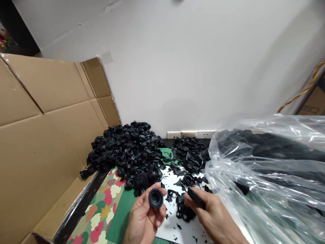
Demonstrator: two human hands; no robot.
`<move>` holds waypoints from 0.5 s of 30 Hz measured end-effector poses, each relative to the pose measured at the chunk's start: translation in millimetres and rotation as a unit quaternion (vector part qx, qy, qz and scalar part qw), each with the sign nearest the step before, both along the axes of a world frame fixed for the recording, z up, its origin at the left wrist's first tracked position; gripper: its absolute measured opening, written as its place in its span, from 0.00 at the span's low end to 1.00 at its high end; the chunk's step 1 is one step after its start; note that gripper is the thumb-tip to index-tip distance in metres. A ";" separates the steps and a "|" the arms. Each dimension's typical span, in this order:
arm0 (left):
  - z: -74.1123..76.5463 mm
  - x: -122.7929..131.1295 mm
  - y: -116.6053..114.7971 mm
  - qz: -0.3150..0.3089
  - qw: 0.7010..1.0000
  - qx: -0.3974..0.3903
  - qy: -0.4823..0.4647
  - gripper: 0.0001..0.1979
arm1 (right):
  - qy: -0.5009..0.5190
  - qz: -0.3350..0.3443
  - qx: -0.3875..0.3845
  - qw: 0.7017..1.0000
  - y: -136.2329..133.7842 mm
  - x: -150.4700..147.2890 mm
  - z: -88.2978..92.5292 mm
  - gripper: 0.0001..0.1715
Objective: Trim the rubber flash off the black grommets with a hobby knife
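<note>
My left hand [144, 218] is closed around a round black rubber part [155, 198], its open end facing the camera. My right hand [212, 215] grips a small dark tool [196, 198], fingers curled, just to the right of the part. Below and between the hands lie black rubber scraps [184, 210] on a white sheet [177, 234]. A large pile of black ribbed rubber parts [127, 152] sits beyond the left hand, and a smaller pile of trimmings [191, 152] lies behind the right hand.
A big open cardboard box [43, 142] stands at the left. A clear plastic bag [266, 169] holding more black parts fills the right. A green patterned mat [106, 210] covers the table. Wall sockets [190, 134] sit at the back.
</note>
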State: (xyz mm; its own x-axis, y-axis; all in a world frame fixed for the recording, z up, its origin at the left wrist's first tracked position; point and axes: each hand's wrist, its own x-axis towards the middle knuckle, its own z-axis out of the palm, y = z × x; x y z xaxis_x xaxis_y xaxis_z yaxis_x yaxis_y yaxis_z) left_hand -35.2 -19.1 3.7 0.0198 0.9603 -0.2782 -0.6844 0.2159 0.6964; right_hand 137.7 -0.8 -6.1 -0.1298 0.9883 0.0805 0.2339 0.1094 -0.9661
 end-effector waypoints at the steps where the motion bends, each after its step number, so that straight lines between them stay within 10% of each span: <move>1: -0.7 0.0 0.0 -0.002 1.000 0.003 0.002 0.16 | -0.008 0.009 0.006 1.000 0.3 0.7 -1.7 0.17; 15: -0.2 2.0 -1.0 -0.019 1.000 0.000 0.003 0.16 | -0.015 0.021 0.037 0.999 -1.9 -0.6 -5.9 0.10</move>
State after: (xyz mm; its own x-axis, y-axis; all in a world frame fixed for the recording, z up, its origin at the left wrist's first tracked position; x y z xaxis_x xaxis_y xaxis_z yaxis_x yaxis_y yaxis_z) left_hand -33.2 -20.1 3.5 0.0549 0.9587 -0.2789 -0.6720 0.2421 0.6998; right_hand 137.2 -2.8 -12.0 -0.1744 0.9734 0.1485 0.2557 0.1904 -0.9478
